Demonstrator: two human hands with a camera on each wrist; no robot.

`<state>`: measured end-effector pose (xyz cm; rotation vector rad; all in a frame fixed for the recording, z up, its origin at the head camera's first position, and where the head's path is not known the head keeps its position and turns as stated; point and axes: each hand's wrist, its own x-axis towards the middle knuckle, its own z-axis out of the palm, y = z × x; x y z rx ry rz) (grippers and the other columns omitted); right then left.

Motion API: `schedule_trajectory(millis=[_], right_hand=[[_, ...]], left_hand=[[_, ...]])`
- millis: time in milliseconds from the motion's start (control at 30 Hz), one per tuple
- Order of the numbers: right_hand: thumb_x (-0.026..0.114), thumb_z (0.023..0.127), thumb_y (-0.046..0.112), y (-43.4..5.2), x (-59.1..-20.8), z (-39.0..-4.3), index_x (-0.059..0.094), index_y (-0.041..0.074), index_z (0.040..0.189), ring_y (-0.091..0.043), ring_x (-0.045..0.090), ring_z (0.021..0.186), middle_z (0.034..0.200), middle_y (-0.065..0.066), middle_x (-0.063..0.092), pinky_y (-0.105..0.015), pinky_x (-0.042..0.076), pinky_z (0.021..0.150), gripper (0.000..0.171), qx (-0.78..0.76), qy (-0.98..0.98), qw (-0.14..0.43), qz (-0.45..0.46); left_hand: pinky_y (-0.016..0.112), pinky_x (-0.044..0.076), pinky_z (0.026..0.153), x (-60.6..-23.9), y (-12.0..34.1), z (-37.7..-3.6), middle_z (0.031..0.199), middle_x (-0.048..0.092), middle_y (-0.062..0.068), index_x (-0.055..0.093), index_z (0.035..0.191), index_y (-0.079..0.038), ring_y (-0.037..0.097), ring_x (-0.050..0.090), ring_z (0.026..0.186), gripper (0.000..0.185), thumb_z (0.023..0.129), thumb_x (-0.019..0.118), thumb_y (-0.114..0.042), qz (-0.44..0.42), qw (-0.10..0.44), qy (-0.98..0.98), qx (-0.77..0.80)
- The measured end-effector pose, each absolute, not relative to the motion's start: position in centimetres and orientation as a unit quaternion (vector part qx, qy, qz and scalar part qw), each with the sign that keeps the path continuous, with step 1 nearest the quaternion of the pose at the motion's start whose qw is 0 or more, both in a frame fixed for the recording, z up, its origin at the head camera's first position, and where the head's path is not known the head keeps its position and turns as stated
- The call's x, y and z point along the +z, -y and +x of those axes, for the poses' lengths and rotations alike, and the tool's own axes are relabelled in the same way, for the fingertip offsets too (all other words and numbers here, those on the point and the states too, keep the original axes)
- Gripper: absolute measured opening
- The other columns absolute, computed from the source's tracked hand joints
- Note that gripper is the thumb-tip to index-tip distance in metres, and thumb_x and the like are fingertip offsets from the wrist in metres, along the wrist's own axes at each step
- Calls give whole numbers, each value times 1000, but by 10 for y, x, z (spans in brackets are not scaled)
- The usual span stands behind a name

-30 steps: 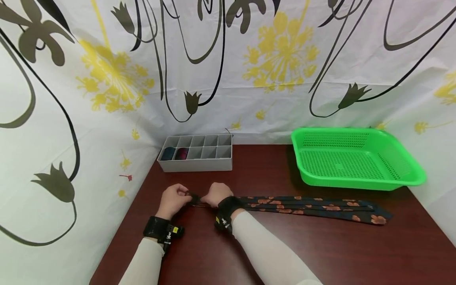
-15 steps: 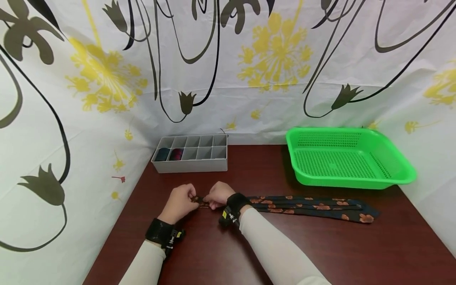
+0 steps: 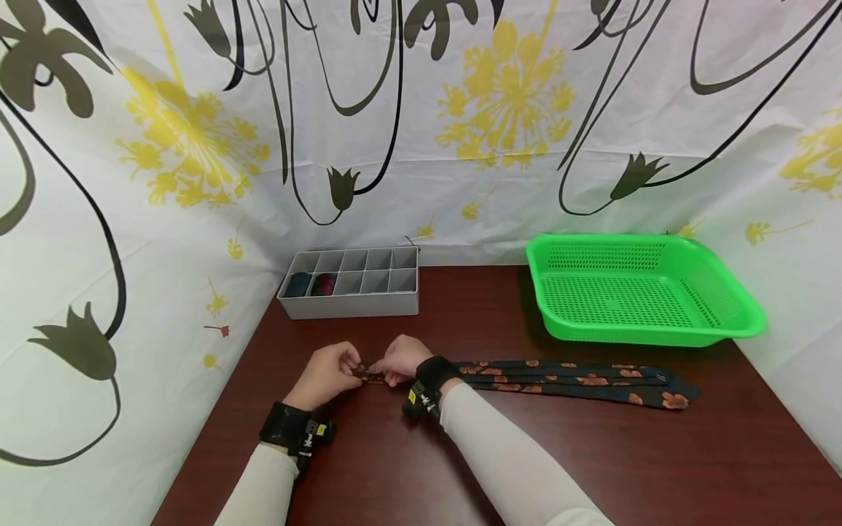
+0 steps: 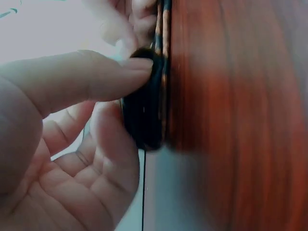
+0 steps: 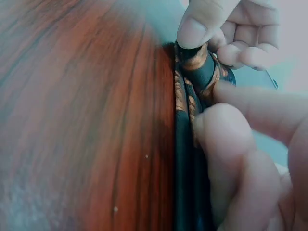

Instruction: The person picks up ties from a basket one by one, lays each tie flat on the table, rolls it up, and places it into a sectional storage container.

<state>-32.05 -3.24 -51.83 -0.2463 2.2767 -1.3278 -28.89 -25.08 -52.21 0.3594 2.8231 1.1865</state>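
A dark necktie (image 3: 585,381) with orange flowers lies folded lengthwise in layers across the table. Its left end is turned into a small roll, dark in the left wrist view (image 4: 143,110) and banded with orange in the right wrist view (image 5: 201,72). My left hand (image 3: 327,376) pinches this roll between thumb and fingers. Right beside it, my right hand (image 3: 403,358) grips the tie where the flat layers meet the roll, one finger reaching along to the roll. From above, both hands partly cover the rolled end.
At the back left stands a grey divided box (image 3: 351,303), with rolled dark and red items in two front compartments. A green perforated basket (image 3: 647,336) sits at the back right. Patterned cloth (image 3: 487,212) rises behind the table and along both sides.
My left hand has turned over the tie's left end and shifted its grip on the roll. My right hand has drawn its fingers closer to the roll. The head view has swung slightly right.
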Motion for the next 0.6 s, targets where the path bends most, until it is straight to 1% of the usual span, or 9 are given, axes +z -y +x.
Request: schedule_trajectory(millis=[100,167,233,333,400,467,600], right_hand=[[83,92,27,35,-517,-320,74,9,61,-6,59,44,50,4,61,-18,44,47,36,-461,-851,232,-96],[82,93,27,37,-516,-321,72,11,57,-7,59,44,48,4,60,-19,43,48,40,-439,-863,227,-103],[80,94,28,38,-515,-322,70,13,55,-7,59,44,47,5,60,-19,42,49,44,-416,-874,225,-111],[80,95,30,39,-517,-324,69,14,53,-7,59,44,47,5,60,-20,42,49,46,-401,-880,226,-115],[80,95,30,38,-519,-323,69,14,53,-7,60,45,48,5,61,-21,42,49,45,-404,-879,223,-119],[80,95,30,36,-521,-322,69,15,54,-7,60,45,49,5,62,-21,44,50,44,-411,-877,218,-122],[80,94,32,34,-523,-321,70,16,57,-6,61,47,51,6,63,-20,46,52,42,-419,-873,212,-128]], left_hand=[[31,52,70,-523,256,-289,93,69,4,73,109,-13,15,61,80,39,75,92,-11,81,39,-919,384],[32,54,70,-523,260,-290,94,71,6,73,117,-9,15,64,79,42,80,91,-19,51,56,-914,398],[32,58,71,-524,261,-290,94,74,7,72,121,-5,14,67,78,45,86,88,-27,21,76,-906,415],[32,60,66,-525,258,-291,91,77,11,73,114,0,15,70,68,41,91,84,-31,-19,84,-902,423],[31,59,62,-525,254,-291,89,76,10,74,107,0,15,70,64,37,89,85,-31,-35,78,-908,411],[30,55,59,-525,250,-291,84,75,9,75,100,-1,15,68,61,32,88,85,-29,-43,69,-914,398],[30,49,54,-523,246,-290,66,68,5,74,88,-4,16,63,57,24,88,84,-27,-43,57,-919,388]])
